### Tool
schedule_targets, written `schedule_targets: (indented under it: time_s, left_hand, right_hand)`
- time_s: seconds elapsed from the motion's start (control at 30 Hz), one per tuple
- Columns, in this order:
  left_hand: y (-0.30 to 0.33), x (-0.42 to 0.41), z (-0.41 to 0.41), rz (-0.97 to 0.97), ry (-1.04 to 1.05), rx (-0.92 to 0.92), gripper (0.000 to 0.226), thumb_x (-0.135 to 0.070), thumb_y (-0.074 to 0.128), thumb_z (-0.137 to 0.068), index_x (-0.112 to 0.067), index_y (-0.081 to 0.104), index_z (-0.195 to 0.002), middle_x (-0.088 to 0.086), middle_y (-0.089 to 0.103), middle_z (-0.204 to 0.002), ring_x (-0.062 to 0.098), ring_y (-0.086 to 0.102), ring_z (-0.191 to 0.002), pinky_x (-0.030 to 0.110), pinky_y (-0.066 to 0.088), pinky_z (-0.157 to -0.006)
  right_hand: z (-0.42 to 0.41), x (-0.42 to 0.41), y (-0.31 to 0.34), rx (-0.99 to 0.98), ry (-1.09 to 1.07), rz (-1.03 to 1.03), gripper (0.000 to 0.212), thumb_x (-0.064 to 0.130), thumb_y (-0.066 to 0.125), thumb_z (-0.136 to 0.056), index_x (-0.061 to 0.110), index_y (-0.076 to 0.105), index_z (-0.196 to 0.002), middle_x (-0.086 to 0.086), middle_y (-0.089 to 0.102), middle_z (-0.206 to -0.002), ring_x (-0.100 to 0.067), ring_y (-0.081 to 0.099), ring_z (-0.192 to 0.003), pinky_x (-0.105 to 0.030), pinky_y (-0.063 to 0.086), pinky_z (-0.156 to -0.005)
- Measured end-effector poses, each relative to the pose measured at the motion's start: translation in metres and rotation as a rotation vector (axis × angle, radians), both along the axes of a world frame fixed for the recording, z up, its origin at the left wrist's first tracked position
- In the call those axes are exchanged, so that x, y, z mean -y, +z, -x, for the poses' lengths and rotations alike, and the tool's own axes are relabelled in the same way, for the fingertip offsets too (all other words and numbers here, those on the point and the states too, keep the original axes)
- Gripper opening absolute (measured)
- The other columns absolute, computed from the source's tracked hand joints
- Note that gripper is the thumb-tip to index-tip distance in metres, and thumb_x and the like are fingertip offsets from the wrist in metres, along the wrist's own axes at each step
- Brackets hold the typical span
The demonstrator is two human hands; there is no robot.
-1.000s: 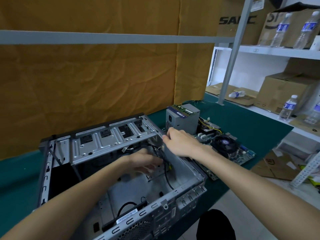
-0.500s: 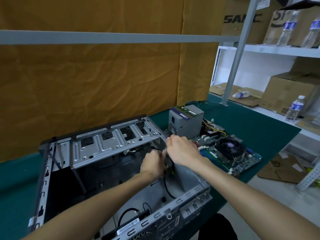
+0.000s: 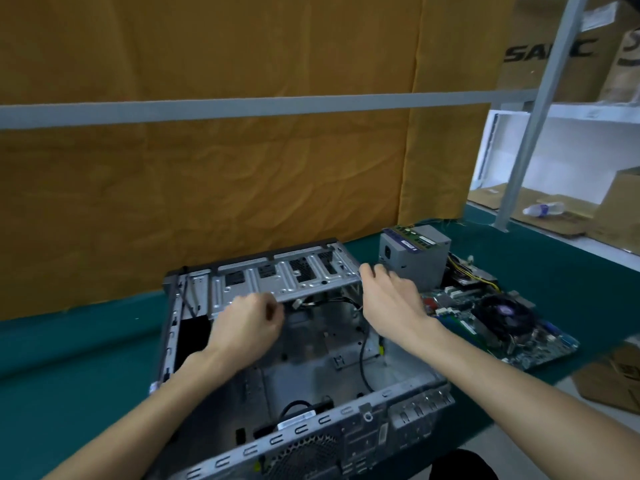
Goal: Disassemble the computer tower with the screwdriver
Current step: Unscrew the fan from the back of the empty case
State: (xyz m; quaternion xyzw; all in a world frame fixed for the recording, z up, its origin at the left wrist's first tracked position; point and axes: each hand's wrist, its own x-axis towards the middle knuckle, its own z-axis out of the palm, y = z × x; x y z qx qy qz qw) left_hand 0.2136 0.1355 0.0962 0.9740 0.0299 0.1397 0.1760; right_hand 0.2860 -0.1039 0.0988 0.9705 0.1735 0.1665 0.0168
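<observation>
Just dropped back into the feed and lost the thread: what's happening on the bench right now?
A person is stripping a computer case that lies open on the green table. Both hands are at the metal drive cage across the case's far side: the left hand curled at its front edge, the right hand at its right end. The motherboard and the power supply are already out, sitting on the table to the right. Black cables remain inside. No screwdriver is visible.

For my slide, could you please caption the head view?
Both hands, left hand and right hand, at the drive cage of an open computer case; motherboard alongside.
</observation>
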Motion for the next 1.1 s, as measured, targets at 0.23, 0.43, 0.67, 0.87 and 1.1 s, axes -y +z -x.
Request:
schedule_targets:
  time_s: [0.23, 0.43, 0.67, 0.87, 1.1]
  left_hand:
    - [0.009, -0.058, 0.021, 0.036, 0.524, 0.144, 0.036, -0.022, 0.059, -0.091, -0.014, 0.053, -0.125, 0.017, 0.047, -0.126, 0.041, 0.044, -0.115, 0.048, 0.035, -0.097]
    - [0.011, -0.067, 0.017, 0.187, 0.414, 0.105, 0.033, -0.013, 0.059, -0.091, -0.021, 0.065, -0.122, 0.006, 0.063, -0.129, 0.033, 0.051, -0.123, 0.047, 0.039, -0.104]
    - [0.009, -0.024, 0.028, 0.415, -0.102, 0.294, 0.021, -0.011, 0.058, -0.095, -0.029, 0.069, -0.096, -0.013, 0.070, -0.082, 0.003, 0.065, -0.075, 0.012, 0.049, -0.063]
    - [-0.007, 0.005, 0.029, 0.227, -0.392, -0.171, 0.030, -0.025, 0.065, -0.090, -0.023, 0.047, -0.113, -0.007, 0.069, -0.076, 0.006, 0.064, -0.068, 0.031, 0.052, -0.063]
    - [-0.010, 0.027, 0.006, -0.076, -0.422, -0.514, 0.031, -0.042, 0.051, -0.102, -0.014, 0.063, -0.095, -0.002, 0.075, -0.077, 0.013, 0.070, -0.075, 0.032, 0.057, -0.078]
  right_hand:
    - [-0.003, -0.006, 0.001, -0.164, -0.031, -0.027, 0.058, 0.017, 0.049, -0.098, 0.011, 0.017, -0.146, -0.018, 0.058, -0.113, -0.032, 0.057, -0.072, -0.036, 0.036, -0.052]
    - [0.001, -0.004, 0.001, -0.166, -0.021, -0.022, 0.047, 0.015, 0.050, -0.098, 0.012, 0.023, -0.137, -0.017, 0.057, -0.103, -0.028, 0.050, -0.062, -0.034, 0.031, -0.045]
    - [0.005, -0.002, -0.003, -0.120, 0.025, -0.071, 0.030, 0.021, 0.044, -0.104, 0.013, 0.030, -0.129, -0.015, 0.054, -0.105, -0.031, 0.060, -0.070, -0.037, 0.044, -0.051]
    - [0.005, 0.001, -0.006, -0.057, 0.079, -0.181, 0.026, 0.029, 0.044, -0.105, 0.012, 0.034, -0.123, -0.014, 0.050, -0.111, -0.031, 0.058, -0.082, -0.035, 0.041, -0.057]
    - [0.000, 0.001, -0.012, 0.099, 0.254, -0.036, 0.071, 0.012, 0.058, -0.089, 0.014, 0.024, -0.152, -0.021, 0.036, -0.151, -0.036, 0.043, -0.134, -0.044, 0.039, -0.109]
